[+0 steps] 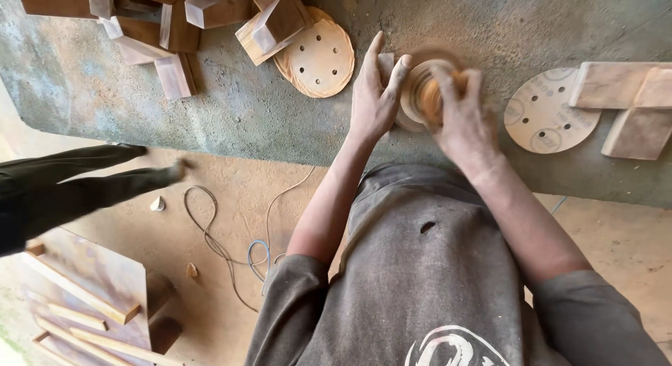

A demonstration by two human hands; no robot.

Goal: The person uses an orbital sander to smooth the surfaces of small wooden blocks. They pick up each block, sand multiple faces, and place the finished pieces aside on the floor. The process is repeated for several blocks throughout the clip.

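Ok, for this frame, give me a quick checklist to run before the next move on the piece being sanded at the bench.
1. Left hand flat beside the sanding disc: ok.
2. Right hand gripping a small wood piece on the disc: cannot tell, blurred.
3. Bench room around the hands: ok.
4. Spare disc on the right, reachable: ok.
5. Cord on the floor away from the feet: cannot tell.

A heap of short reddish-brown wooden offcuts (168,30) is lying at the far left of the grey, dusty tabletop (231,107), its nearest block overlapping a stack of round tan sanding discs with punched holes (320,58). Another round tan sanding disc (542,117) is lying at the right, tucked partly under three pale square wooden blocks (630,103). Thin cables (224,247) are trailing across the sandy floor (231,191) beside a flat wooden frame (91,296).
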